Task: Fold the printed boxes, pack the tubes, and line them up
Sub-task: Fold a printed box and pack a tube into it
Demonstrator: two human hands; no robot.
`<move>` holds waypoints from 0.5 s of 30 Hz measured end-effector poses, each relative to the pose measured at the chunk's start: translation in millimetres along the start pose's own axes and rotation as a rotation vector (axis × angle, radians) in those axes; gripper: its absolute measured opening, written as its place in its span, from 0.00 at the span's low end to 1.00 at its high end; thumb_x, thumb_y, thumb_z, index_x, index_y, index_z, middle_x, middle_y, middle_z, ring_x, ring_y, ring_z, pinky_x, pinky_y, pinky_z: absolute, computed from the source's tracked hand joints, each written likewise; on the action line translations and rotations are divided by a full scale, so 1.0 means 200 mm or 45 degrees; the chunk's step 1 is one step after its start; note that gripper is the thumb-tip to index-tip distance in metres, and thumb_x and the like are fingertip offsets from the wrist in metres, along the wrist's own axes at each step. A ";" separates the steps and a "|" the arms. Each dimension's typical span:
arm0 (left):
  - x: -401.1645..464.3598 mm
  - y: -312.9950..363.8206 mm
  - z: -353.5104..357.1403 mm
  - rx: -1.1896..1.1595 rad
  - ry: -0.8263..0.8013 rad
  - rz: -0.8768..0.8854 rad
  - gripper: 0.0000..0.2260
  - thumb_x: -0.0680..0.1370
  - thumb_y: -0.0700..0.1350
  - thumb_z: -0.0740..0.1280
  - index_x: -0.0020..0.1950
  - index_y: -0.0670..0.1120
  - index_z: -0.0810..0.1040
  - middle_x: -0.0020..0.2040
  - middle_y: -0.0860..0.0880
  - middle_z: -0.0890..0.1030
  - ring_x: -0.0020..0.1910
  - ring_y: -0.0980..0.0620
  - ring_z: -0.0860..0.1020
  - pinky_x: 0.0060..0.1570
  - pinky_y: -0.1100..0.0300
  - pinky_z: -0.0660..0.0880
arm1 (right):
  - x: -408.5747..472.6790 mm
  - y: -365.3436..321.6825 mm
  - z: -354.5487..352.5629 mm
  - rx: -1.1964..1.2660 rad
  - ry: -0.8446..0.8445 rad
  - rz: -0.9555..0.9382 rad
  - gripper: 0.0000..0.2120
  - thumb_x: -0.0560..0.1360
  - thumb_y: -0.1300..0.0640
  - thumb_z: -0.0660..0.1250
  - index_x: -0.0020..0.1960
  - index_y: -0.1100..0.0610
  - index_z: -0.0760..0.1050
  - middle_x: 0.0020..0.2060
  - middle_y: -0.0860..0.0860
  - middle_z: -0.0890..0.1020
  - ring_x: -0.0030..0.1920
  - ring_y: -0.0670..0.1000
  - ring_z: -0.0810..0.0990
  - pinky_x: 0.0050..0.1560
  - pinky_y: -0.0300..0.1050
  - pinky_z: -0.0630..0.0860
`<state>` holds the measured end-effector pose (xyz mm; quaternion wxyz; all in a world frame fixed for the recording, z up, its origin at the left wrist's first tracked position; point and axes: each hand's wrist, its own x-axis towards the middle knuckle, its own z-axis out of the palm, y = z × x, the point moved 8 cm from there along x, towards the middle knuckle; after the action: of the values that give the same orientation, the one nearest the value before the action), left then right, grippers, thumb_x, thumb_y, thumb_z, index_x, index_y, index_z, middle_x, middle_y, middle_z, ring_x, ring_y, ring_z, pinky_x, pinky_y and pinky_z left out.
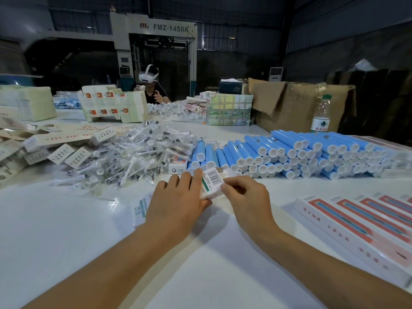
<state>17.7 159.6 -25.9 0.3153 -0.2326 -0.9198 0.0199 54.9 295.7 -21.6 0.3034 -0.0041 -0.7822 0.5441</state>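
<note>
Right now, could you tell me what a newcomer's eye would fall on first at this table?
Probably the stack of blue tubes with white caps, piled across the far right of the white table. Next, the heap of clear-wrapped brush heads left of it. In front, the left hand and right hand hold a small barcoded box, with finished boxes lined up at the right.

The near part of the table (66, 241) lies bare, open to a reach from the front edge. Ahead, a stack of blue tubes (301, 152) bars the far right, a heap of bagged brush heads (138, 157) the middle, flat cartons (44, 148) the left edge. Packed boxes (356, 224) line the right edge.
</note>
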 end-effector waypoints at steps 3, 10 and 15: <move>0.00 0.00 -0.01 0.001 0.000 0.003 0.32 0.79 0.63 0.48 0.77 0.48 0.45 0.69 0.49 0.65 0.64 0.48 0.67 0.58 0.55 0.65 | 0.01 0.01 0.00 0.029 -0.004 0.020 0.10 0.75 0.64 0.67 0.45 0.48 0.80 0.39 0.45 0.80 0.41 0.45 0.78 0.40 0.33 0.74; -0.01 0.04 -0.01 0.094 -0.057 0.070 0.33 0.79 0.63 0.48 0.77 0.45 0.48 0.69 0.48 0.67 0.62 0.46 0.68 0.55 0.53 0.65 | 0.04 0.06 0.02 -0.259 -0.080 0.142 0.22 0.78 0.54 0.62 0.71 0.49 0.67 0.37 0.45 0.78 0.44 0.46 0.78 0.48 0.47 0.77; -0.02 0.07 -0.03 0.138 -0.133 0.055 0.33 0.78 0.62 0.58 0.75 0.42 0.61 0.61 0.45 0.75 0.54 0.45 0.75 0.48 0.52 0.70 | 0.04 0.06 0.03 -0.354 -0.104 0.068 0.08 0.78 0.56 0.61 0.50 0.49 0.78 0.48 0.49 0.81 0.47 0.47 0.77 0.49 0.46 0.76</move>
<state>28.7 169.3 -26.2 0.2784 -0.2337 -0.9274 0.0886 41.7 297.6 -28.6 0.2532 -0.0449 -0.8614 0.4380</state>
